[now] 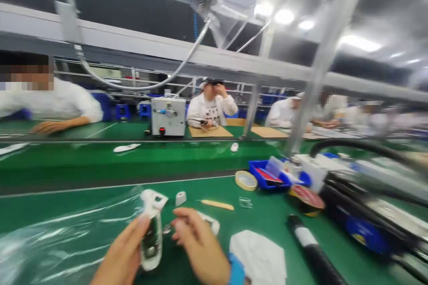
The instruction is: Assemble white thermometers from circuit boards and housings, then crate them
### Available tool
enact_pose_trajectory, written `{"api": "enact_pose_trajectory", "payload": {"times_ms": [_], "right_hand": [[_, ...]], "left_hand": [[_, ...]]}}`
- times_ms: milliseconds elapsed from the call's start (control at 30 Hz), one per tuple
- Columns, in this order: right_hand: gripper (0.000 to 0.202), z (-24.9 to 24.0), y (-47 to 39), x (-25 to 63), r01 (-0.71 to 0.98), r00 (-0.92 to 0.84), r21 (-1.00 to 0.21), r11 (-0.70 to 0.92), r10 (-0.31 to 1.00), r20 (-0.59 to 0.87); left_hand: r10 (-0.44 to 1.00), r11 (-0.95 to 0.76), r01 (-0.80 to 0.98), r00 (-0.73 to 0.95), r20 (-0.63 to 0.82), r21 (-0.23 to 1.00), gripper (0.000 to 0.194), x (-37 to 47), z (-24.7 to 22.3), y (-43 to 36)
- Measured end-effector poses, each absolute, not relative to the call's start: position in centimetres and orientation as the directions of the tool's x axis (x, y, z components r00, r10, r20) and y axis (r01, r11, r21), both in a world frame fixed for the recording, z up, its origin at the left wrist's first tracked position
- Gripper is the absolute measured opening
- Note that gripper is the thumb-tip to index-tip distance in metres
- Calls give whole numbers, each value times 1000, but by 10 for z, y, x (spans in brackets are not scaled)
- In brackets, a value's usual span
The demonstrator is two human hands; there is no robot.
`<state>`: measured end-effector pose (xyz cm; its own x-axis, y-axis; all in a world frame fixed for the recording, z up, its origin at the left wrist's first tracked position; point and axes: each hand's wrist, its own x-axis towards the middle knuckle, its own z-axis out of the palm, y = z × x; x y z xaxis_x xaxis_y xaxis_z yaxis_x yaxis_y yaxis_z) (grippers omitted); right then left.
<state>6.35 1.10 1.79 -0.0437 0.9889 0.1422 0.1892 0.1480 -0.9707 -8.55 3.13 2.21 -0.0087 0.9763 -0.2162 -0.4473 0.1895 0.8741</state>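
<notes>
My left hand (pixel 129 245) is closed around a white plastic housing (pixel 146 258), long and upright, its hollow side showing a metallic part inside. Just to the right hovers my right hand (pixel 202 242), fingers loosely bent and apart; a wristband is on that wrist. A small shiny piece (pixel 167 229) shows by its fingertips, apparently not gripped, though blur softens this. Behind the right hand lies another white plastic part (pixel 210 222), partly hidden. Beyond the hands are a small white cap (pixel 181 198) and a yellow-handled pointed tool (pixel 217 205).
Clear plastic sheeting (pixel 67 236) covers the left. To the right are a white cloth (pixel 257 254), a tape roll (pixel 246 181), a blue tray (pixel 261 180) and a black-handled tool (pixel 310 245). Beyond runs a green conveyor (pixel 187 158) with white parts; co-workers sit across it.
</notes>
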Motion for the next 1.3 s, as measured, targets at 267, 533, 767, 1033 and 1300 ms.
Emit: {"api": "enact_pose_trajectory", "payload": {"times_ms": [267, 533, 767, 1033, 1300], "right_hand": [[36, 20, 26, 90, 502, -35, -854, 138, 990, 139], [31, 22, 34, 111, 896, -62, -430, 110, 990, 125], [7, 24, 31, 108, 969, -67, -230, 90, 992, 106], [36, 28, 26, 104, 934, -201, -303, 190, 980, -7], [29, 29, 23, 111, 894, -327, -341, 291, 944, -53]], "left_hand": [[966, 257, -547, 151, -208, 797, 25, -91, 31, 35], [954, 291, -455, 200, -221, 842, 28, -97, 25, 35], [948, 287, -483, 268, -172, 828, 26, -94, 25, 31], [952, 256, -427, 268, -148, 867, 35, -95, 25, 32], [956, 235, -470, 268, -115, 851, 35, -96, 30, 31]]}}
